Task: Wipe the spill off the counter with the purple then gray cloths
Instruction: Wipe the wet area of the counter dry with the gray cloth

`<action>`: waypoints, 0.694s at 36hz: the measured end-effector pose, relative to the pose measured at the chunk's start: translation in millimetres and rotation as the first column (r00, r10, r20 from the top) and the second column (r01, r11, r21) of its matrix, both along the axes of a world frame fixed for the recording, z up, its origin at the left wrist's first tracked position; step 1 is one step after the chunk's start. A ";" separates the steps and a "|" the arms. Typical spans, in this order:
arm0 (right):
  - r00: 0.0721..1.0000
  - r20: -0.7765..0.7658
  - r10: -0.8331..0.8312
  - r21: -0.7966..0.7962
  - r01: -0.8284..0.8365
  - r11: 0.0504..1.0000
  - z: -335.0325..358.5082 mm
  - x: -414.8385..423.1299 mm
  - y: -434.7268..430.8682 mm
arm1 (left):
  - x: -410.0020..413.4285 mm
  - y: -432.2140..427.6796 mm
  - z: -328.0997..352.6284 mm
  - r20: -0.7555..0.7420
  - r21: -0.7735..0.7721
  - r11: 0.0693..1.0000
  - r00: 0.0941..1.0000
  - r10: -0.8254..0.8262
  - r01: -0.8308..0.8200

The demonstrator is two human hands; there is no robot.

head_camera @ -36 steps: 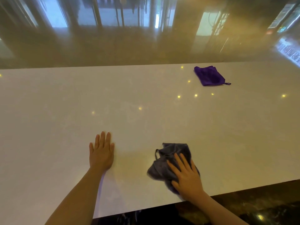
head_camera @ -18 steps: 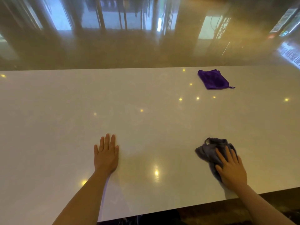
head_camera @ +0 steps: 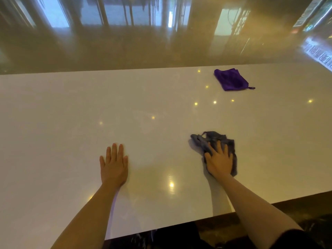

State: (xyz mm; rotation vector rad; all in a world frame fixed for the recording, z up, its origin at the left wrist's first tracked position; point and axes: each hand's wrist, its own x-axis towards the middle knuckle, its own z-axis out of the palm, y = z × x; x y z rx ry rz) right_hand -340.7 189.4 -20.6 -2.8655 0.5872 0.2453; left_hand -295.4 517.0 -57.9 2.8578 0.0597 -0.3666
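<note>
My right hand (head_camera: 219, 162) presses flat on a crumpled gray cloth (head_camera: 211, 140) on the white counter (head_camera: 62, 123), right of centre and near the front edge. The cloth bunches out beyond my fingertips. Palm down, fingers together, my left hand (head_camera: 114, 165) rests on the bare counter and holds nothing. A folded purple cloth (head_camera: 230, 80) with a small hanging loop lies at the far right, close to the back edge, well apart from both hands. Faint smears show mid-counter; I cannot make out a distinct spill.
The glossy counter reflects several small ceiling lights. Behind it rises a shiny brown wall (head_camera: 143, 47) full of reflections. The counter's front edge runs close to my body, with dark floor (head_camera: 296, 209) below at the right.
My right hand swept the gray cloth to the right along the counter, then back left and a little farther from me. My left hand stayed planted.
</note>
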 end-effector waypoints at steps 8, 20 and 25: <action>0.926 0.028 0.376 0.184 -0.375 0.909 -10.0 1.6 102.0 | -0.5 1.1 4.1 -0.013 -0.018 1.000 1.000 -0.021 0.021; 0.862 -0.085 0.500 0.016 -0.500 0.866 11.2 -46.1 180.8 | 2.8 -1.2 8.1 -0.092 0.083 0.995 0.995 -0.045 0.052; 0.829 0.009 0.559 0.278 -0.539 0.795 -6.9 -48.3 188.0 | 3.0 0.3 8.4 -0.093 0.067 0.997 0.995 -0.043 0.049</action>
